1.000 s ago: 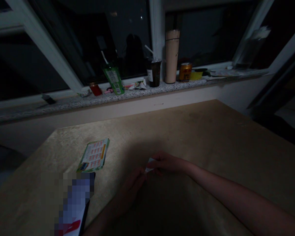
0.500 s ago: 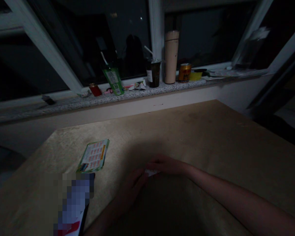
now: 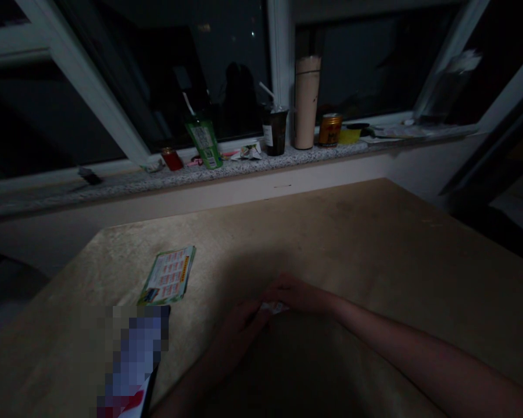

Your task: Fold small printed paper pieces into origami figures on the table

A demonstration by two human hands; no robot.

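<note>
Whitish slip (image 3: 275, 307), tilted up earlier, now lies flatter, pinched by left hand (image 3: 239, 328) and right hand (image 3: 297, 294).

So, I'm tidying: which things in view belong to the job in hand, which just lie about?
In hand:
- small pale paper-like piece, at left hand and right hand

Lying about:
- green-edged printed cards
- pixelated bluish slab
- tapered green cup
- dark brown cup
- beige cylindrical flask
- short gold can
- red jar
</note>
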